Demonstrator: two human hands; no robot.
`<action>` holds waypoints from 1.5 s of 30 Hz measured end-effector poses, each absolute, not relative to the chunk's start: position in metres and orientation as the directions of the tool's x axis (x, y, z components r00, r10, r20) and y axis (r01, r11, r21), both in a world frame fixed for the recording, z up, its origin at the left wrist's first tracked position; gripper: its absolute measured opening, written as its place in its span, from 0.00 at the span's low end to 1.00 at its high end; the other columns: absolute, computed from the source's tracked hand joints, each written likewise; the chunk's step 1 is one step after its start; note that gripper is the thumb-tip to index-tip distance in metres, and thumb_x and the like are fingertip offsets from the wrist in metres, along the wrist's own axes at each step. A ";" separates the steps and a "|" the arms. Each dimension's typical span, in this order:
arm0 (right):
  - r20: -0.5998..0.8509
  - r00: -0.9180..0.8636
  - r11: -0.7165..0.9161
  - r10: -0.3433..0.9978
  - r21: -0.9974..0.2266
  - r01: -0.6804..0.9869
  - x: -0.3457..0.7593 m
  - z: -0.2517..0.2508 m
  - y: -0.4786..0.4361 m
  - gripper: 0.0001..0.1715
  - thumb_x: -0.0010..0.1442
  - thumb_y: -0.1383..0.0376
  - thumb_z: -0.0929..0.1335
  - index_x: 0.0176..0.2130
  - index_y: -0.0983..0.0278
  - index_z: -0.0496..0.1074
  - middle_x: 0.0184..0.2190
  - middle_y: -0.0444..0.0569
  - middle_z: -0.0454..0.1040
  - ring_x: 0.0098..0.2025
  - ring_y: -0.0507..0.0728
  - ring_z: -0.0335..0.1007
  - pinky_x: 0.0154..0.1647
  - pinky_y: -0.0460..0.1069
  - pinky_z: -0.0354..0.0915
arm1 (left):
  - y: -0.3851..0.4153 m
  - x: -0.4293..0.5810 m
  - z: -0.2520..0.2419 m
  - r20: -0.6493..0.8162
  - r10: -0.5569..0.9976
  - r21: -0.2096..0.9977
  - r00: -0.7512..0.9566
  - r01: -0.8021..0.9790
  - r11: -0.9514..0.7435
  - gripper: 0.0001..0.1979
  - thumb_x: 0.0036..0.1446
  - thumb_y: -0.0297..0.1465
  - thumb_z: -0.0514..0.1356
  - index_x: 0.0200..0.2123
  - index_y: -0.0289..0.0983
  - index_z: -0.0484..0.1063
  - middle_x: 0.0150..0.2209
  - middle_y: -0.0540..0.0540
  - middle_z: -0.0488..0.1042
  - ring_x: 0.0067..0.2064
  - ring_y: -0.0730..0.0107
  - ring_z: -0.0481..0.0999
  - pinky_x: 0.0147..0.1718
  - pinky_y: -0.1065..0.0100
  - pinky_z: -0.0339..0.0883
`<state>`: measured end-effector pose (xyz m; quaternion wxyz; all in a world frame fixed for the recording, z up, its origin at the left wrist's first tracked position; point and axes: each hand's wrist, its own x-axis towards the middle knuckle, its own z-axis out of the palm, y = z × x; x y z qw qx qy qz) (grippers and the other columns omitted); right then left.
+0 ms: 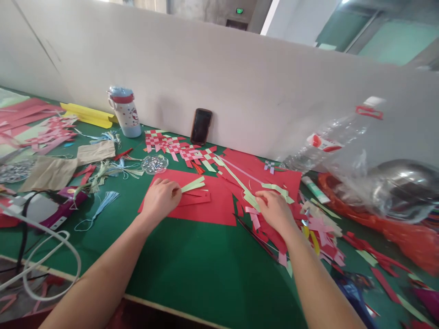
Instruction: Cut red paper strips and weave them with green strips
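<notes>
My left hand [163, 196] is closed at the left part of a red paper sheet [219, 208]. Pale green paper strips [194, 184] stick out from its fingers, beside a red strip [200, 197] lying on the sheet. Over the pile of cut paper at the right, my right hand [276, 210] has its fingers pressed together at the end of a long pale green strip [236, 178]; the fingertips partly hide the contact. Pink paper pieces [253, 217] lie just below that hand. Woven red and green paper pieces [171, 144] lie behind the sheet.
A phone [201, 126] leans on the white partition [222, 68]. A drinking bottle [126, 112] stands at its left. On the right are yellow-handled scissors [313, 240], a large plastic bottle [334, 137] and a metal bowl [404, 187]. Tassels [99, 208] and cables [73, 256] lie left.
</notes>
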<state>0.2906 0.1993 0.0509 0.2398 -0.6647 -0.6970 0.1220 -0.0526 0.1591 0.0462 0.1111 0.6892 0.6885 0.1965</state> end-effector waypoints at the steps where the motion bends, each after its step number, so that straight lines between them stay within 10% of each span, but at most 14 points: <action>1: 0.137 -0.018 0.078 0.990 -0.444 0.893 0.290 0.049 0.207 0.09 0.59 0.67 0.65 0.35 0.62 0.76 0.38 0.53 0.78 0.47 0.63 0.71 0.54 0.58 0.63 | 0.160 -0.054 0.044 0.127 0.991 0.403 -0.034 0.915 -0.021 0.11 0.58 0.30 0.53 0.28 0.39 0.74 0.33 0.44 0.77 0.39 0.60 0.72 0.44 0.64 0.62; 13: -0.190 0.055 -0.083 0.980 -0.141 0.986 0.262 0.043 0.265 0.20 0.66 0.57 0.67 0.54 0.63 0.69 0.54 0.53 0.71 0.50 0.59 0.72 0.49 0.58 0.71 | 0.161 -0.052 0.036 0.208 0.961 0.345 -0.182 0.933 0.102 0.19 0.61 0.32 0.55 0.55 0.40 0.71 0.57 0.39 0.68 0.56 0.46 0.64 0.49 0.51 0.62; 22: -0.266 0.050 -0.101 0.963 -0.181 0.978 0.262 0.047 0.265 0.19 0.67 0.57 0.67 0.54 0.62 0.70 0.54 0.52 0.71 0.50 0.59 0.72 0.49 0.58 0.71 | 0.157 -0.044 0.032 0.304 0.947 0.404 -0.106 0.914 -0.027 0.16 0.62 0.30 0.55 0.51 0.42 0.74 0.58 0.41 0.69 0.57 0.49 0.64 0.51 0.50 0.63; 33: -0.010 0.069 -0.064 0.998 -0.518 0.853 0.282 0.039 0.266 0.18 0.67 0.58 0.67 0.52 0.63 0.71 0.51 0.52 0.73 0.47 0.57 0.73 0.48 0.57 0.72 | 0.157 -0.040 0.026 0.397 0.917 0.443 -0.025 0.880 -0.168 0.12 0.61 0.29 0.57 0.47 0.41 0.75 0.55 0.41 0.71 0.55 0.50 0.66 0.50 0.49 0.65; 45: 0.371 0.264 0.290 0.890 -0.909 0.300 0.272 0.104 0.248 0.26 0.48 0.46 0.74 0.39 0.61 0.72 0.30 0.44 0.75 0.32 0.53 0.72 0.33 0.48 0.70 | 0.154 -0.037 0.030 0.474 0.880 0.572 0.026 0.751 -0.330 0.16 0.62 0.27 0.53 0.53 0.39 0.69 0.52 0.40 0.71 0.55 0.53 0.67 0.54 0.50 0.66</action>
